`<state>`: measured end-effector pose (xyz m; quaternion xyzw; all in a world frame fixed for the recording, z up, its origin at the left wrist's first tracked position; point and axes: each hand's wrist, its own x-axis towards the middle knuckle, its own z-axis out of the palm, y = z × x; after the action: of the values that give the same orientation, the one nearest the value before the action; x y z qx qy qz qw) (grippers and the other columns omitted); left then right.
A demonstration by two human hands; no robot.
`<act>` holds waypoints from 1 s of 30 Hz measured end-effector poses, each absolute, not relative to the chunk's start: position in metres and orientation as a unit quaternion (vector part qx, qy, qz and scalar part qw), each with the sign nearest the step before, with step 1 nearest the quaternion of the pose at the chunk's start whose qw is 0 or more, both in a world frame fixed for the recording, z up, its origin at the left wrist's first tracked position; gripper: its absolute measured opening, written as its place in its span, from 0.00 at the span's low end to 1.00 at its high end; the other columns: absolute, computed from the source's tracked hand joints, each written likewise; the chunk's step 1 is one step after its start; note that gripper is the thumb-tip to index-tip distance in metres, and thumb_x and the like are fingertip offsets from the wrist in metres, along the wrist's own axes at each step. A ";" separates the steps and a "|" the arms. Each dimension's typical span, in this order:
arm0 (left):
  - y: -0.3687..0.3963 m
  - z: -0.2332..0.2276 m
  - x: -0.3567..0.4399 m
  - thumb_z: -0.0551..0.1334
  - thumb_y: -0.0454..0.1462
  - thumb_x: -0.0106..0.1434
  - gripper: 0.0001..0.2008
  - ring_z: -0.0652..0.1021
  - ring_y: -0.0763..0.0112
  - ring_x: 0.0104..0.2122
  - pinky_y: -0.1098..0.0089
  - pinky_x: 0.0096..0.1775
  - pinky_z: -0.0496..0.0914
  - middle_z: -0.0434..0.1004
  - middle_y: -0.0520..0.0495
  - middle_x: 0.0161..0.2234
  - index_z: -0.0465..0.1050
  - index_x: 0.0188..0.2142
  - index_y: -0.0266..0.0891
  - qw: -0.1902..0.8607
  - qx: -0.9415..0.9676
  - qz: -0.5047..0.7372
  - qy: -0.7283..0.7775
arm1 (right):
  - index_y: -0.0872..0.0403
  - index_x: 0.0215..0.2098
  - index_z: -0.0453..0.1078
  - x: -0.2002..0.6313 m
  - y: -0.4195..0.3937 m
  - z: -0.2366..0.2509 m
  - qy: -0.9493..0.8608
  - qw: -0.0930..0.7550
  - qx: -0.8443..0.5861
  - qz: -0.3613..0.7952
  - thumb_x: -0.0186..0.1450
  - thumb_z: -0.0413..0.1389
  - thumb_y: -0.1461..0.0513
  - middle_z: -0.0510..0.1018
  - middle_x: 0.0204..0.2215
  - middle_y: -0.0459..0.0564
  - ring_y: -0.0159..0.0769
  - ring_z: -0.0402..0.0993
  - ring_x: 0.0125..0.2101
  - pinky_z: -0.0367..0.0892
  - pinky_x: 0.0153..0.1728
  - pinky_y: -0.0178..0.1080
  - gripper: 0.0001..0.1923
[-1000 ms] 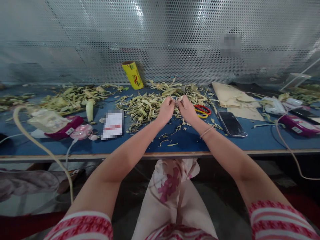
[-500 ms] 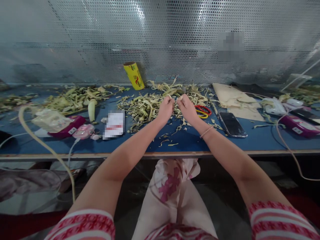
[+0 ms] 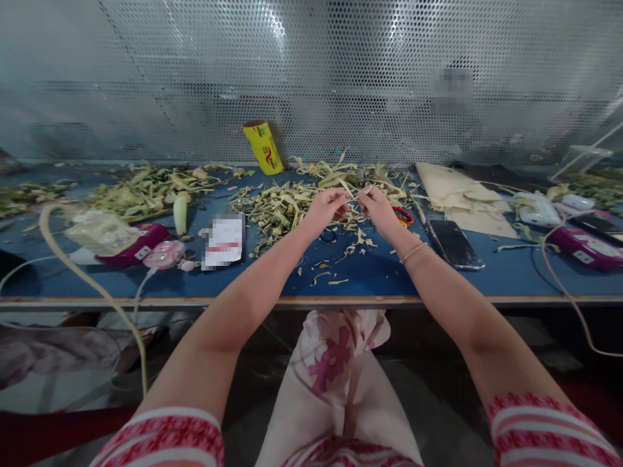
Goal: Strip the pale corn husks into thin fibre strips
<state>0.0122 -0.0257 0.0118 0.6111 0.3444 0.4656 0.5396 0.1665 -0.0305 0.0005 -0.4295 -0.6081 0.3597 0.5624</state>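
Note:
Both my hands are stretched over a heap of pale green plant strips [image 3: 287, 201] on the blue table [image 3: 370, 272]. My left hand [image 3: 327, 209] and my right hand [image 3: 378, 206] pinch the two ends of a thin pale strip [image 3: 354, 192] that runs between them, a little above the heap. Red and yellow scissors [image 3: 403, 216] lie just behind my right hand, partly hidden by it. A thin bracelet circles my right wrist.
A yellow roll [image 3: 263, 146] leans on the perforated metal wall. A second heap of strips [image 3: 146, 188] lies at the left, with a pink device [image 3: 165, 254] and a card [image 3: 224, 241]. At the right lie a phone [image 3: 455, 243], a cardboard sheet [image 3: 452, 188] and cables.
My hands, which touched at the fingertips over the heap, have drawn apart sideways and turned, with the thin strip now stretched between them. The view shifted slightly.

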 end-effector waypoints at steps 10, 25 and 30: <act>-0.024 0.014 0.003 0.62 0.35 0.59 0.04 0.72 0.72 0.25 0.75 0.30 0.63 0.71 0.49 0.22 0.74 0.28 0.38 0.389 0.704 0.457 0.379 | 0.52 0.24 0.57 0.168 -0.035 0.006 -0.567 0.542 -0.414 0.461 0.55 0.61 0.54 0.56 0.16 0.37 0.23 0.49 0.16 0.45 0.18 0.32 0.17; -0.024 0.009 0.007 0.65 0.40 0.55 0.07 0.65 0.78 0.25 0.75 0.30 0.61 0.66 0.52 0.25 0.73 0.27 0.38 0.502 0.694 0.424 0.294 | 0.54 0.21 0.57 0.167 -0.044 0.014 -0.505 0.508 -0.385 0.582 0.54 0.61 0.62 0.58 0.13 0.37 0.21 0.49 0.14 0.48 0.16 0.28 0.15; -0.025 0.010 0.008 0.64 0.34 0.51 0.06 0.68 0.79 0.26 0.75 0.32 0.64 0.67 0.52 0.24 0.68 0.22 0.36 0.547 0.677 0.383 0.310 | 0.54 0.21 0.58 0.167 -0.042 0.012 -0.513 0.490 -0.403 0.579 0.54 0.63 0.62 0.58 0.13 0.37 0.20 0.51 0.14 0.49 0.16 0.27 0.15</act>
<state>0.0077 -0.0253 0.0095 0.6767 0.3097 0.3834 0.5469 0.1666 -0.0420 0.0116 -0.4027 -0.5130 0.5787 0.4898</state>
